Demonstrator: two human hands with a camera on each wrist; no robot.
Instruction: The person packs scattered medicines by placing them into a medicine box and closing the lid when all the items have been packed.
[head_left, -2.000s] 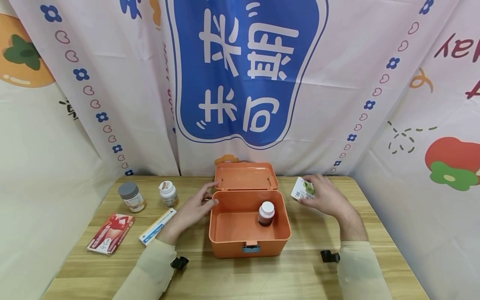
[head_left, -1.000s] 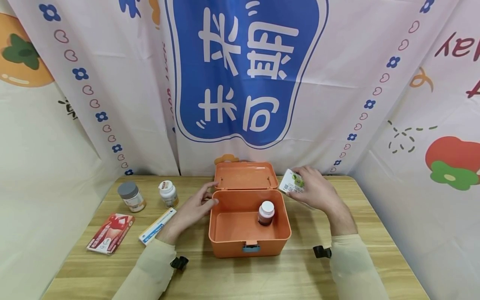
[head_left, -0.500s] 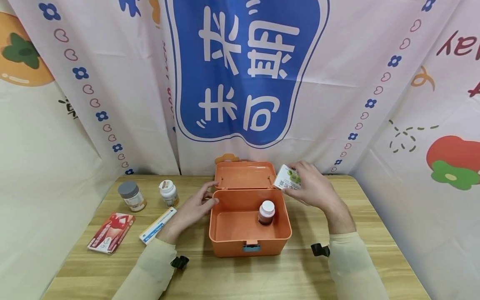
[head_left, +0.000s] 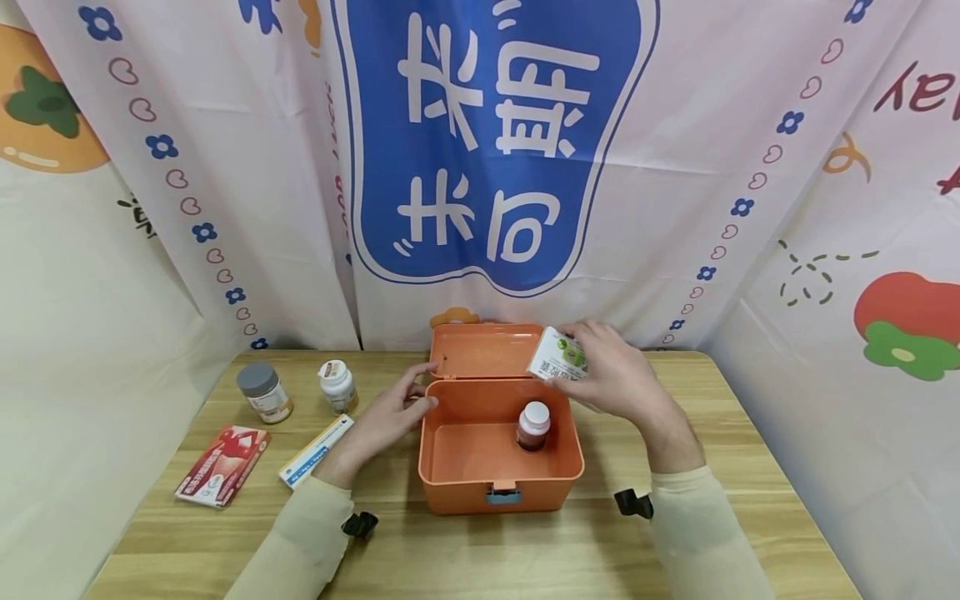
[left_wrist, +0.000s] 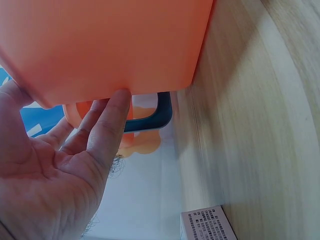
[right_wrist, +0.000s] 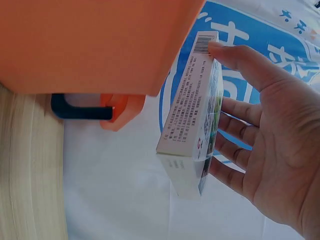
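Note:
My right hand holds a white carton with green pictures, fingers on one face and thumb on an edge. The carton is tilted above the right rear corner of an orange storage box, in front of its raised lid. In the right wrist view, the carton shows a printed side and a barcode by the thumb. At the box's left rear corner, my left hand touches the rim and lid edge with fairly straight fingers. Inside the box, towards the right, stands a white-capped bottle.
Left of the box stand a grey-lidded jar and a white bottle. Nearer lie a red carton and a slim white-and-blue carton, partly behind my left forearm. A printed cloth hangs behind the wooden table.
My right hand has carried the white carton leftward from the table area right of the box to above its right rear corner. The left hand has stayed at the box.

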